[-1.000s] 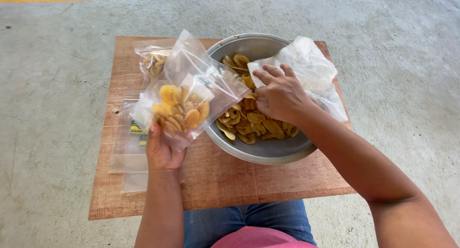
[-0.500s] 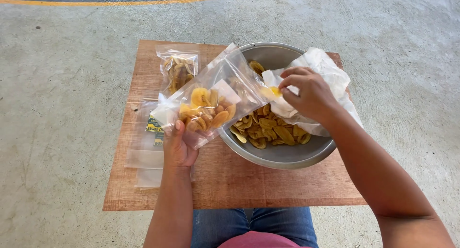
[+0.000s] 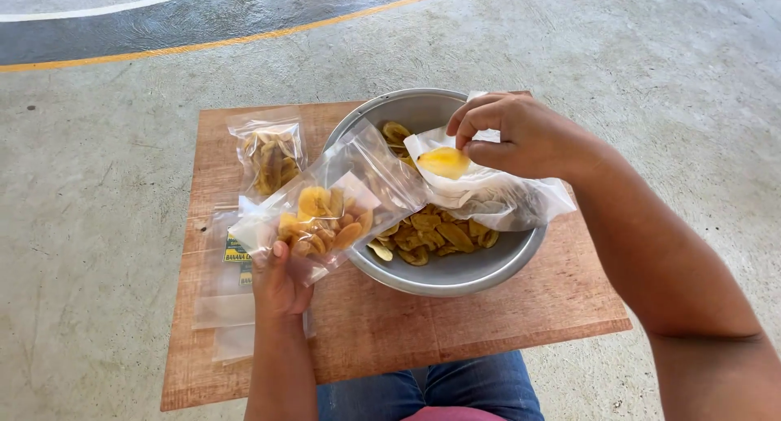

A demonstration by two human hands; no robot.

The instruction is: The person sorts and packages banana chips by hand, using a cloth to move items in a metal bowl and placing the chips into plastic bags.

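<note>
Filling a small clear bag (image 3: 329, 213) with yellow chips is the step you are on; your left hand (image 3: 281, 284) holds that bag from below, fingers closed tight on its bottom end, and the open mouth tips up toward the metal bowl (image 3: 455, 270); the bag is partly full and hangs over the middle of the wooden board (image 3: 390, 323), touching the bowl's near-left rim; your right hand (image 3: 521, 136) is above the bowl, and it pinches one big yellow chip (image 3: 445, 162) between thumb and fingertips; a crumpled clear plastic sheet (image 3: 504, 197) lies under that hand, draped over the bowl's right side; more chips (image 3: 427, 235) sit in the bottom of the bowl.

I think the next move is to bring the chip to the mouth of the bag and drop it in; that calls for a wide open mouth, so keep the bag tipped up and steady; the chip looks thin and may snap, so pinch it softly; aim well, or it may slide off the plastic and fall back in the bowl.

Near the far-left corner of the board stands a filled bag (image 3: 268, 152); along the left edge lie flat empty bags (image 3: 224, 295), one with a yellow and green label.
</note>
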